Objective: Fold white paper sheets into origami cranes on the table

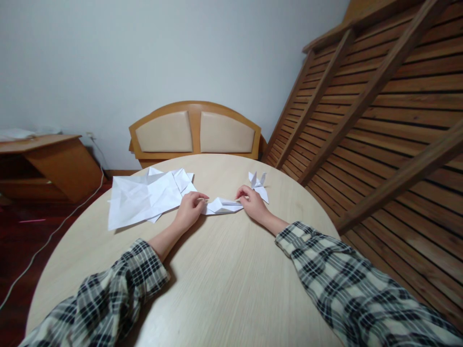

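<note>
A folded white paper (222, 206) lies low on the round table, a long narrow shape with a raised fold in its middle. My left hand (190, 208) pinches its left end between thumb and fingers. At the right end, my right hand (251, 202) grips the layered paper edges with its fingertips. Just beyond my right hand stands a small folded paper figure (257, 181) with upright points. To the left of my left hand, several creased white paper sheets (137, 200) overlap in a loose pile.
The round wooden table (224, 279) spans the lower view. Behind it stands a headboard (164, 132) with two pale panels. A slatted wooden frame (379, 120) leans at the right. A wooden desk (68, 164) and a white cable (60, 229) are at the left.
</note>
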Available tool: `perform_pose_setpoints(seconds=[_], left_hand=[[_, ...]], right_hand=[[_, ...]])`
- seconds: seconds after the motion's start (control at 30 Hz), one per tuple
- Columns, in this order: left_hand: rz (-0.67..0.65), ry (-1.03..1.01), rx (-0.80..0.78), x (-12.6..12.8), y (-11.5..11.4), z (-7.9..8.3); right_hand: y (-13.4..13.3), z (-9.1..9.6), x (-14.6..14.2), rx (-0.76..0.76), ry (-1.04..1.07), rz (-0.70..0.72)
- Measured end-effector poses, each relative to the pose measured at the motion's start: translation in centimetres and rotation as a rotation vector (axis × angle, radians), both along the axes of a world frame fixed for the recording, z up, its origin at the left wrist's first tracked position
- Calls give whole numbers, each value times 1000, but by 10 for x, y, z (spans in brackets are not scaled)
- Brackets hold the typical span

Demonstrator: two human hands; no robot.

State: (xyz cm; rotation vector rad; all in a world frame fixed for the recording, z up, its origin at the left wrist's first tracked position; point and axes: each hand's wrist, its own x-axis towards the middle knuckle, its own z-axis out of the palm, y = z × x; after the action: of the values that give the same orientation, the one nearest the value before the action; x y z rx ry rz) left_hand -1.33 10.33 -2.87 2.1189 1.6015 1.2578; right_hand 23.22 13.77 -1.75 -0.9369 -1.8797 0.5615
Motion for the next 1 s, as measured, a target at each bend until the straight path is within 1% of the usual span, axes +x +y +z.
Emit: perform_pose_setpoints(seconds=[0.13, 0.27, 0.37, 0.47, 0.57, 0.63, 0.7, 0.73, 0.8, 0.9, 1.0], left_hand=[[-80, 112, 19, 4, -5, 5], [-64, 135, -2, 5, -6, 4], [-54, 141, -4, 4, -5, 3], [-78, 146, -6, 4, -5, 4], [-99, 134, -5, 3, -5, 4], [-93, 132, -3, 4, -5, 3], [-80, 141, -3, 4, -5, 3], [-75, 148, -4, 4, -5, 2], [-72, 163, -7, 4, -5, 1], [-71, 173, -16, 2, -3, -1], [-75, 175, -20, 1, -1, -3]], right_hand=[[2, -1, 0, -17, 6, 16], [1, -2, 0, 34, -46, 42], [2, -3, 0, 43, -64, 23], [8, -7, 1, -38, 6, -1], [16, -10, 3, -183, 165, -5], [20, -11, 5, -227, 218, 13], [18, -8, 6, -233, 193, 27], [16, -7, 6, -217, 146, 45], [8, -3, 6, -146, -20, 116], [-4, 2, 3, 58, -262, 235], [-11, 4, 2, 207, -400, 313]])
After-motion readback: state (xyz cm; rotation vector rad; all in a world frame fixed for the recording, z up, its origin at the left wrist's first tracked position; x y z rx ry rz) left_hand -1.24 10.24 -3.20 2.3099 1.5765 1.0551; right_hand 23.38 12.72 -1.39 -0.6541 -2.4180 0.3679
